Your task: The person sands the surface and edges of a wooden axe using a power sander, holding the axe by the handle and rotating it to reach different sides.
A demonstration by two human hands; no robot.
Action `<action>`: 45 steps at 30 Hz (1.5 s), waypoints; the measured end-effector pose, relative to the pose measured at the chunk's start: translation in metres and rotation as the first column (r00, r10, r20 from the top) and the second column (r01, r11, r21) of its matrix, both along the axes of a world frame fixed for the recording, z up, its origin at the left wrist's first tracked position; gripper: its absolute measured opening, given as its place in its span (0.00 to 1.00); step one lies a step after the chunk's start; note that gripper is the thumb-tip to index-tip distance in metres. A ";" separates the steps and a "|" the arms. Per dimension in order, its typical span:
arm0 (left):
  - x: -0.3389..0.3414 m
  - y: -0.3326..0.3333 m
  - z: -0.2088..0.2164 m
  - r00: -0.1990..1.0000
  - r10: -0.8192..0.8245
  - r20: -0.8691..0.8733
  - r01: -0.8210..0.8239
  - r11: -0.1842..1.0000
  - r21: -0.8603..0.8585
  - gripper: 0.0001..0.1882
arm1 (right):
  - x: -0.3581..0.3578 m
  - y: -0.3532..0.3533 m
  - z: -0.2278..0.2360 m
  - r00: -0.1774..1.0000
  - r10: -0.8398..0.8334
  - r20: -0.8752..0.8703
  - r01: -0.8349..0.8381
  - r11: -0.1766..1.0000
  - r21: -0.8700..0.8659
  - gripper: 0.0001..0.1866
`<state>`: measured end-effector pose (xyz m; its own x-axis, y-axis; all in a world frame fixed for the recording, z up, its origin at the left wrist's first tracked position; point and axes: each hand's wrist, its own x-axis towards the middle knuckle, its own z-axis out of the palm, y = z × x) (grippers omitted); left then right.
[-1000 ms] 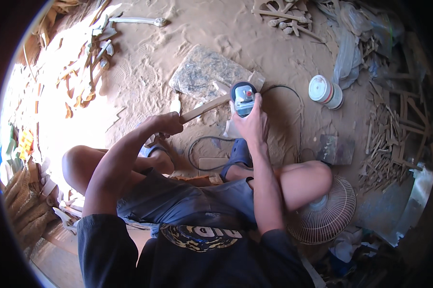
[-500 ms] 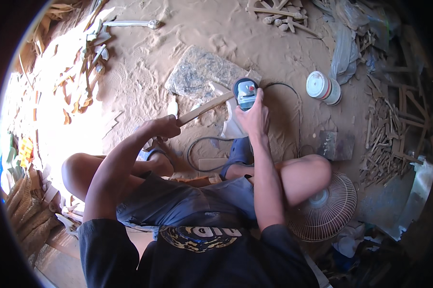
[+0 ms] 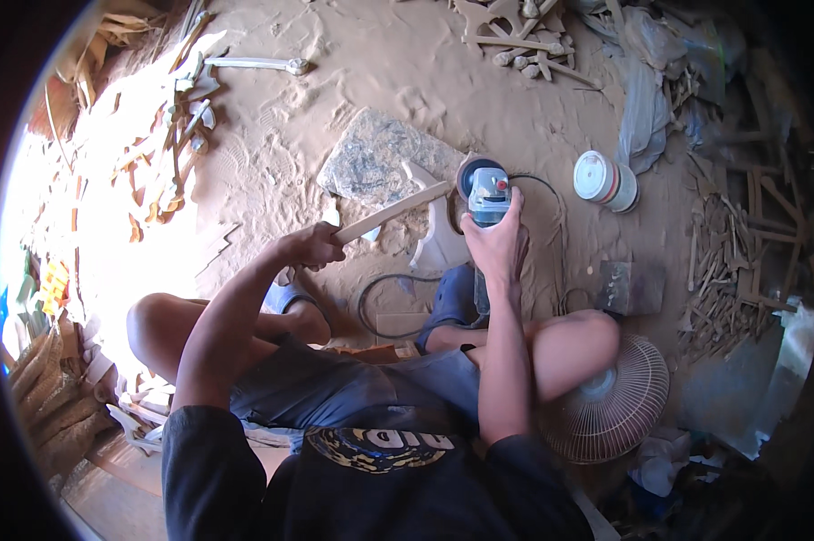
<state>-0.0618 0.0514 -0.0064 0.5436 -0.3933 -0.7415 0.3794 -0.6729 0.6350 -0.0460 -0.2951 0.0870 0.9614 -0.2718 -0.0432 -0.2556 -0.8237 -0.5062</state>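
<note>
You are sitting cross-legged over a dusty floor (image 3: 281, 153), and you seem to be shaping or smoothing a wooden strip (image 3: 389, 214), probably pausing between passes, since its far right end is lying just short of the disc (image 3: 466, 169) on the grinder (image 3: 489, 192). Your left hand (image 3: 315, 245) is gripping the near left end, its grip closed around the wood, and the strip is slanting up and away to the right in front of you. Your right hand (image 3: 495, 242) is wrapping its grip around the grinder's body from the near side; whether the disc is spinning, you cannot tell from here. The next move is likely calling for a firm left grip and a light, level meeting of disc and wood, with your left fingers staying well back. A pale curved piece of wood (image 3: 439, 242) is lying close below the strip's far end, and a stone slab (image 3: 362, 149) is sitting just beyond, so both could be getting in the way of a low stroke. A dark cord (image 3: 553, 206) is curving to the grinder's right, where it could be snagging. Farther right a round tub (image 3: 596, 176) is resting, a fan (image 3: 616, 406) is standing beside your right knee, and wood scraps (image 3: 722, 279) are heaping up along the right edge.
</note>
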 end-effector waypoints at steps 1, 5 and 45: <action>-0.001 0.007 -0.004 0.984 0.017 0.180 -0.011 0.999 -0.033 0.19 | -0.003 0.004 0.012 1.000 0.013 0.007 -0.014 1.000 0.014 0.48; 0.018 0.007 0.009 0.758 0.150 0.634 -0.221 0.975 0.034 0.12 | -0.018 0.002 0.036 0.994 0.025 0.104 -0.041 0.987 0.153 0.47; 0.006 -0.009 0.054 0.611 -0.211 0.763 -0.350 0.793 0.499 0.12 | -0.043 0.065 0.016 0.945 0.201 0.258 -0.293 0.871 0.394 0.47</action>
<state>-0.0556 0.0425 0.0475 0.9963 -0.0024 -0.0856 0.0161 -0.9767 0.2142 -0.0891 -0.2303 0.1033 0.9944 -0.0240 0.1032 0.0739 -0.5419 -0.8372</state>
